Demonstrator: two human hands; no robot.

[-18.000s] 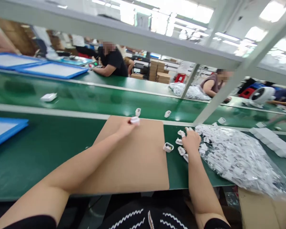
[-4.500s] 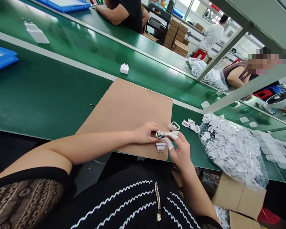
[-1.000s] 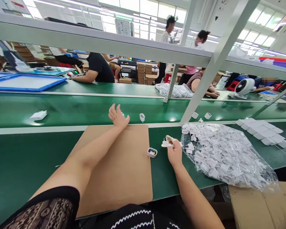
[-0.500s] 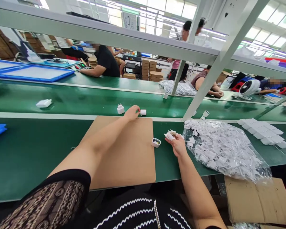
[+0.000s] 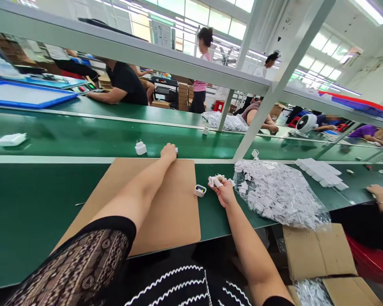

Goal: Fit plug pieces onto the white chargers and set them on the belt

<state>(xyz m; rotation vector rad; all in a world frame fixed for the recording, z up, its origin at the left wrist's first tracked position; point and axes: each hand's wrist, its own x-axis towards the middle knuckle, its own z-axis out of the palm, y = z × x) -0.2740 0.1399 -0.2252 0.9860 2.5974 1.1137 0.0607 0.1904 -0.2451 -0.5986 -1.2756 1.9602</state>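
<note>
My left hand (image 5: pixel 168 152) reaches over the far edge of a brown board (image 5: pixel 166 212), its fingers closed round a small white charger housing (image 5: pixel 176 150), mostly hidden by the hand. To the left of it a white plug charger (image 5: pixel 141 148) stands on the green belt. My right hand (image 5: pixel 226 195) is closed on several white plastic plug parts (image 5: pixel 217 181) above the green table. Between that hand and the board's right edge lies an open white charger case (image 5: pixel 200 191) with a circuit board inside.
A clear plastic bag (image 5: pixel 281 195) full of white plug parts lies right of my right hand. Behind it, white boxes (image 5: pixel 321 172) line up. A slanted metal post (image 5: pixel 255 123) rises near the belt. Another person's hand (image 5: pixel 377 190) rests far right.
My left hand has closed over the white charger housing beside its fingertips. The view has swung right, and the chargers on the belt sit further left. My right hand still holds the plug parts.
</note>
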